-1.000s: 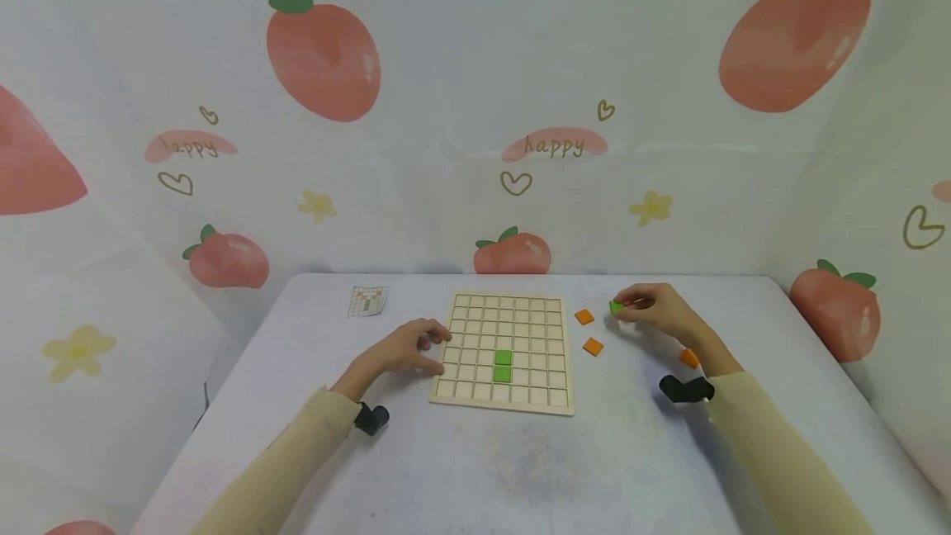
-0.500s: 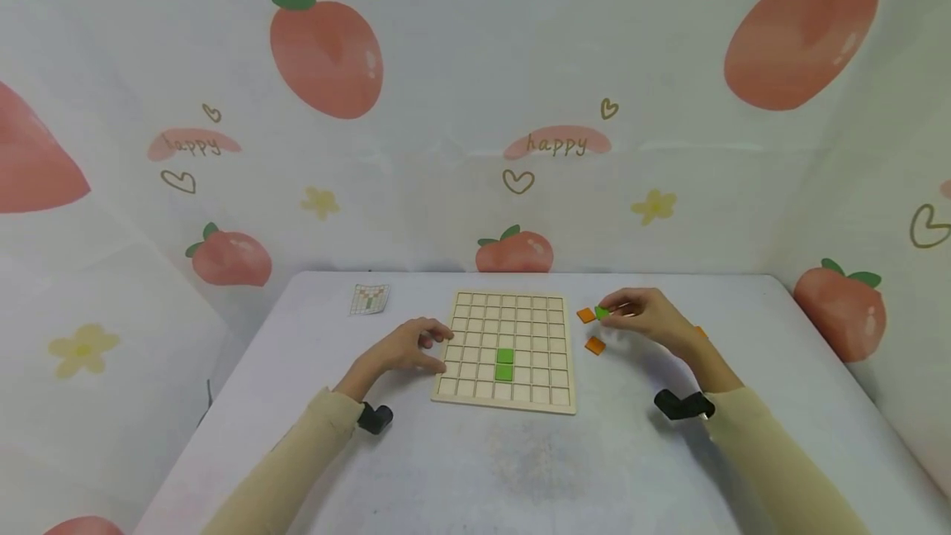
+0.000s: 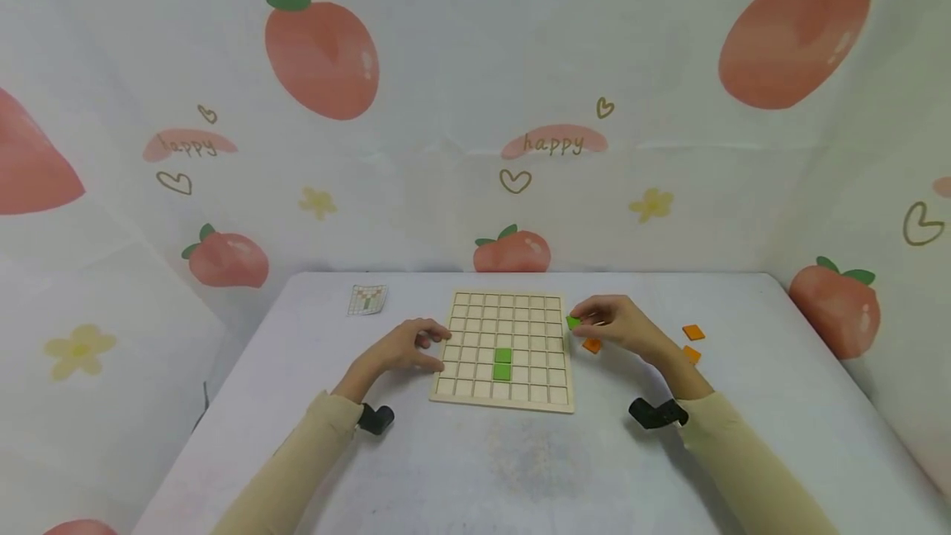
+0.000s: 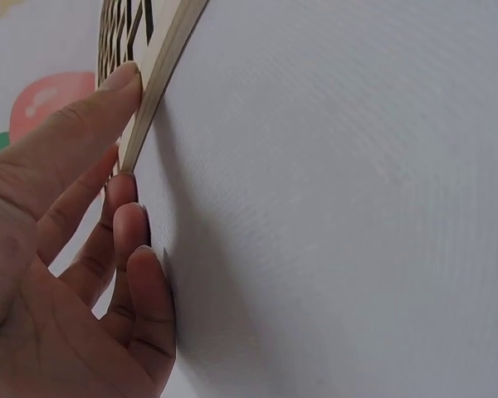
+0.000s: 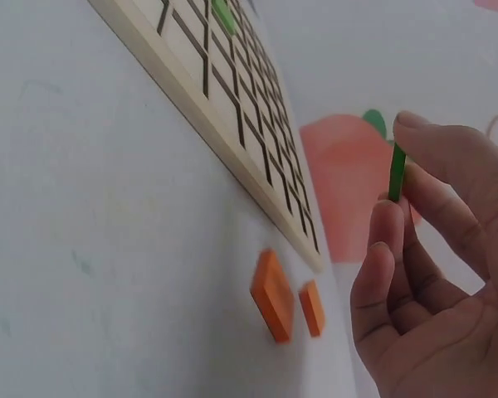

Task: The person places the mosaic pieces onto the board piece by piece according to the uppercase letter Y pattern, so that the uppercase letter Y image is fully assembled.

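A pale wooden grid board point(image 3: 502, 405) lies mid-table, with two green square tiles point(image 3: 503, 355) in adjoining cells of one column. My left hand point(image 3: 404, 347) rests at the board's left edge; in the left wrist view its thumb point(image 4: 108, 104) touches the rim and the other fingers are loosely bent beside it. Just beyond the board's right edge, my right hand point(image 3: 622, 329) pinches another green tile point(image 5: 397, 172) between thumb and fingers, raised above the table. Below that hand, an orange tile point(image 3: 591, 346) lies near the board; a second orange tile point(image 5: 312, 308) shows in the right wrist view.
Two more orange tiles point(image 3: 693, 332) lie farther right, near the right forearm. A small paper card point(image 3: 367, 299) with a coloured grid pattern lies left of the board at the back. A printed curtain point(image 3: 416, 122) stands behind the table.
My right hand has moved left with the green tile, from the right side of the table to beside the board's edge, uncovering orange tiles at right. My left hand stays at the board.
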Action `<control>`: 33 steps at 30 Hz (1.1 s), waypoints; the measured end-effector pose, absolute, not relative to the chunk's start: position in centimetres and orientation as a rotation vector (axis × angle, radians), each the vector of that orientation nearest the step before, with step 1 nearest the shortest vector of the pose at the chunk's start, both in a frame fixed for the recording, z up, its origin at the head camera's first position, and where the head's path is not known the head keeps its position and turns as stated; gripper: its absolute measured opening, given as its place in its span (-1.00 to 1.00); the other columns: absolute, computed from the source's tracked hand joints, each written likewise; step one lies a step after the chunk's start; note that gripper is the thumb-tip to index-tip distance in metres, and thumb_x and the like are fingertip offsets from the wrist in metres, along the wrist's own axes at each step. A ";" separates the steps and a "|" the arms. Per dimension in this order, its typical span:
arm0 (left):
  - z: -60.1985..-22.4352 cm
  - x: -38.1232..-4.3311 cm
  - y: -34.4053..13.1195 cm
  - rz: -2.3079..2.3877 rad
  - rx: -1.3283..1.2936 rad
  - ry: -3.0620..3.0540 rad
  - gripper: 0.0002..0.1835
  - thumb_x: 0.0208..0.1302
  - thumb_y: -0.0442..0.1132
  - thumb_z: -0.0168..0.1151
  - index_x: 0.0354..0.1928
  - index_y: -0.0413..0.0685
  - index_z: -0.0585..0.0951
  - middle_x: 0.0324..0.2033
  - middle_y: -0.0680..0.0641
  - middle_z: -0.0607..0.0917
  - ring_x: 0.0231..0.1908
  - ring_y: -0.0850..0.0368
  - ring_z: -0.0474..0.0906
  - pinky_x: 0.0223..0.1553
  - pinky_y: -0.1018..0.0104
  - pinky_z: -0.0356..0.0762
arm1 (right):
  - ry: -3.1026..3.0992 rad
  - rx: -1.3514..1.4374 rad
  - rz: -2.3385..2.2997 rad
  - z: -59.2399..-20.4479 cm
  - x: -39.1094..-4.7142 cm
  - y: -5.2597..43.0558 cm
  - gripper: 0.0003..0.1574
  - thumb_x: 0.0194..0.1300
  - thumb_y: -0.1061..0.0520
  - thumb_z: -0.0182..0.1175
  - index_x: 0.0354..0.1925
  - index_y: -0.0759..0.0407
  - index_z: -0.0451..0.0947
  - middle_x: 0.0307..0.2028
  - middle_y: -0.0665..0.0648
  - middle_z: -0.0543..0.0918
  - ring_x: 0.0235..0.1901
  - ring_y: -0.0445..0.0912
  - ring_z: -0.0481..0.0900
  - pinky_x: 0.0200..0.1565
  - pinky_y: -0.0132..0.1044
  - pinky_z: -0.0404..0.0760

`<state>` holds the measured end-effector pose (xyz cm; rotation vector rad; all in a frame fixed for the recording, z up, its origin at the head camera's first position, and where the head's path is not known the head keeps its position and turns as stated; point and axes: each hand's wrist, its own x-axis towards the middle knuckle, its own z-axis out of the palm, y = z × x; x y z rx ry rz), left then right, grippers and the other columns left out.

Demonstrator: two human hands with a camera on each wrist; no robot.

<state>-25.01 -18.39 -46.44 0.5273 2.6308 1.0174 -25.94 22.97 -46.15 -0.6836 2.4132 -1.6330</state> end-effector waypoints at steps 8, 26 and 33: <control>-46.4 -25.1 -18.5 1.037 0.535 2.612 -0.47 0.03 -0.30 0.62 0.09 -0.13 0.67 -0.07 0.00 0.62 -0.13 0.06 0.48 0.00 0.09 0.46 | 2.354 -0.774 -1.614 -46.8 -26.3 19.5 -0.70 0.17 0.26 0.50 -0.11 0.28 0.70 -0.31 0.17 0.65 -0.35 -0.04 0.56 -0.34 -0.36 0.49; -46.4 -25.2 -18.5 1.031 0.516 2.589 -0.46 0.04 -0.30 0.61 0.10 -0.12 0.65 -0.06 -0.01 0.59 -0.13 0.04 0.45 0.00 0.08 0.43 | 2.397 -0.947 -1.553 -48.4 -27.8 14.7 -0.71 0.16 0.26 0.51 -0.14 0.32 0.72 -0.25 0.13 0.71 -0.33 -0.09 0.59 -0.21 -0.29 0.58; -46.4 -25.2 -18.4 1.028 0.512 2.593 -0.47 0.04 -0.31 0.61 0.10 -0.12 0.65 -0.06 -0.01 0.59 -0.12 0.04 0.45 0.00 0.09 0.43 | 2.421 -0.900 -1.530 -48.6 -27.9 13.7 -0.67 0.13 0.22 0.55 -0.13 0.32 0.73 -0.25 0.18 0.71 -0.31 -0.07 0.60 -0.22 -0.29 0.57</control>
